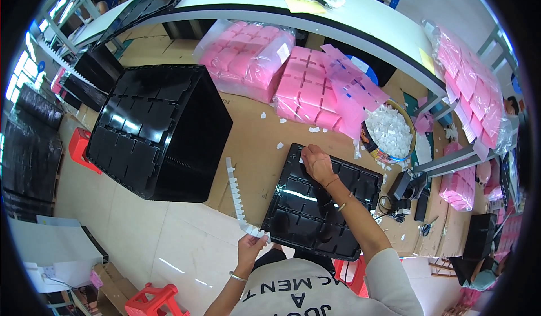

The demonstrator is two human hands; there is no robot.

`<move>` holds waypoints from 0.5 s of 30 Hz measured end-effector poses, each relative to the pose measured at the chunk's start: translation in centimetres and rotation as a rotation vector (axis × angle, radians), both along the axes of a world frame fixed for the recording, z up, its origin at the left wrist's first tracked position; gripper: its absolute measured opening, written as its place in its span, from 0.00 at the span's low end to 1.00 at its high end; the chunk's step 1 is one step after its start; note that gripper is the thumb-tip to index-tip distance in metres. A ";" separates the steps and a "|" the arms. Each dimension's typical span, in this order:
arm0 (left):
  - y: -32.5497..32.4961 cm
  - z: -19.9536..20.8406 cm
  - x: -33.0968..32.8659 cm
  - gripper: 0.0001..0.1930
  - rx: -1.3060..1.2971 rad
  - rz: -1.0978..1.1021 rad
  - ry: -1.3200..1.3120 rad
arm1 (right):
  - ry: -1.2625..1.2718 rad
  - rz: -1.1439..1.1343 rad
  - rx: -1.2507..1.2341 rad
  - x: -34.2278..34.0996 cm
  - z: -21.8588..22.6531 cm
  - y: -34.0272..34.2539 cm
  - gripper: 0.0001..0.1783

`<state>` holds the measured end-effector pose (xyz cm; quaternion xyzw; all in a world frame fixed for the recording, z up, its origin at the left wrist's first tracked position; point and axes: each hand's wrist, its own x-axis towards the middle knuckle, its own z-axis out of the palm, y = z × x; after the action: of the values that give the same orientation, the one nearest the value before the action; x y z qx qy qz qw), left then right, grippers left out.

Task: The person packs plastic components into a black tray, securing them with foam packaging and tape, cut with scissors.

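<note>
The left hand's (pixel 248 252) thumb and fingers were pinched nearly together on the lower end of a white notched strip (pixel 235 199), which ran up and slightly left from them over the table's near edge onto the cardboard (pixel 253 141). The right hand's (pixel 318 165) fingers were bunched together at the far left corner of the black tray (pixel 293 217), with a small white piece (pixel 301 159) by their tips; whether they gripped it could not be told.

The tray lay flat to the right of the left fingers, its near edge close to the person's body. Brown surface showed between strip and tray. Left of both hands stood a black stack of trays (pixel 189 147); beyond the right fingers lay pink packs (pixel 307 88), and to their right a tub of white pieces (pixel 389 131).
</note>
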<state>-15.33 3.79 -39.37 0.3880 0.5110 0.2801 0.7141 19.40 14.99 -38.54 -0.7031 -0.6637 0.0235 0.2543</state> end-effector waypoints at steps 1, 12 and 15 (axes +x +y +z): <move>0.1 -0.1 0.2 0.09 -0.002 -0.005 0.000 | 0.000 -0.005 -0.002 0.0 0.0 0.0 0.05; 0.5 0.2 1.0 0.08 0.023 0.002 0.019 | -0.046 0.026 0.124 -0.3 -0.4 -0.4 0.04; 0.3 0.1 0.9 0.08 0.006 0.001 0.018 | -0.023 0.078 0.060 -0.9 -0.1 -1.6 0.04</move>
<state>-14.46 4.05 -39.28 0.3925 0.5166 0.2786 0.7082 18.54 13.35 -38.60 -0.6691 -0.6938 0.0053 0.2665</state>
